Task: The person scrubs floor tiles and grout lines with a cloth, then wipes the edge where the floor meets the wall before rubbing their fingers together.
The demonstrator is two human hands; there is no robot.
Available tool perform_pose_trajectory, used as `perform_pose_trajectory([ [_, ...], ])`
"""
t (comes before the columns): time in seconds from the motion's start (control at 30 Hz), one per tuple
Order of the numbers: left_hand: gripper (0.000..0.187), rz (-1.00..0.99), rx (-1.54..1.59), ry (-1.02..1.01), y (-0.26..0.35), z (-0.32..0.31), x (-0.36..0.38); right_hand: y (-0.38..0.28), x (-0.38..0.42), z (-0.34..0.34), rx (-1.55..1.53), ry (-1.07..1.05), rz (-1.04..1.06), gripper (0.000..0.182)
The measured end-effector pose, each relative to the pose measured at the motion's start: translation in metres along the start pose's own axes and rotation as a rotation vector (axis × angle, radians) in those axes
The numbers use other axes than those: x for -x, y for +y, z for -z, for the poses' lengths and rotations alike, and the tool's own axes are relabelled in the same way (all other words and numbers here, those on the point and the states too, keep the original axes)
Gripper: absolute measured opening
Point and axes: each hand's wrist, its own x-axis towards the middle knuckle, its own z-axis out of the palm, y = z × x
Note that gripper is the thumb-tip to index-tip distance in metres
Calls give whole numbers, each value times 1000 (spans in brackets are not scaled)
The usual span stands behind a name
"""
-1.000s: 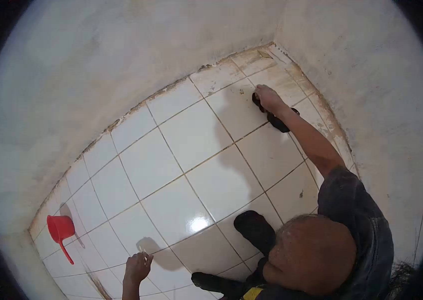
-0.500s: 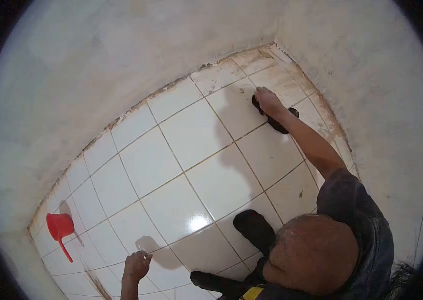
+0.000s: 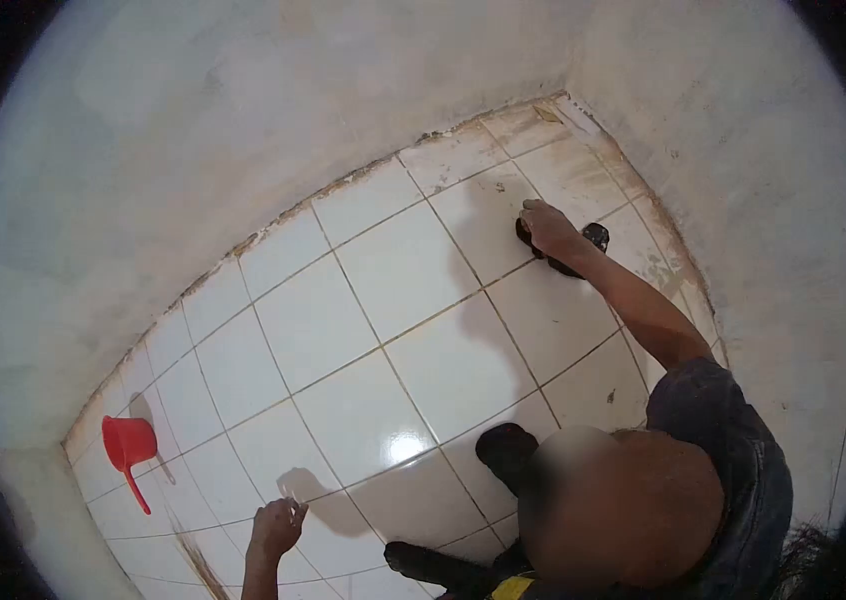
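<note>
My right hand (image 3: 546,228) reaches far out and is shut on a black scrub brush (image 3: 583,245), which it presses on a white floor tile (image 3: 488,215) near the room's far corner. The tiles by that corner carry brown stains (image 3: 583,170). Fingertips of my left hand (image 3: 276,527) rest on a tile at the bottom left, fingers bunched; whether it holds anything is too small to tell. My dark sleeve (image 3: 718,420) and my two dark boots (image 3: 506,448) show at the bottom right.
A red plastic dipper (image 3: 127,443) with a long handle lies on the tiles at the far left, beside the rough plastered wall (image 3: 243,120). A second wall (image 3: 763,200) closes the right side. Dirty grout runs along the wall's foot.
My right hand and the brush have slid a short way back along the tile, away from the corner. My left hand has stayed in place.
</note>
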Motion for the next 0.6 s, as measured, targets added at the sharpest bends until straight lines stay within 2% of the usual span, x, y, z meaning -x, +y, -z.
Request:
perform_pose_trajectory([
  [0.1,33,23,-20,-46,11,4,-2,2,-25,2,98,-7,39,14],
  [0.2,36,42,-8,-84,12,4,-6,10,-68,3,136,-78,-123,15],
  [0.23,36,39,-13,-79,8,2,-9,23,-78,-7,133,8,-118,10],
  [0.3,37,36,-22,-70,4,0,-12,32,-95,-20,128,180,-105,1],
  [0.33,36,44,-30,-74,4,1,-12,38,-96,-16,55,97,-89,2],
  [0.43,35,41,-26,-58,9,6,-12,41,-93,-19,64,133,-27,4],
  [0.47,34,28,-10,-38,10,7,-10,41,-86,-21,62,194,87,5],
  [0.5,33,17,2,-20,9,8,-8,33,-77,-16,104,102,46,9],
  [0.57,32,8,-12,-15,1,2,-8,15,-57,-8,183,-80,-40,27],
  [0.6,32,4,-27,0,1,3,-6,14,-47,-15,119,-150,-91,33],
])
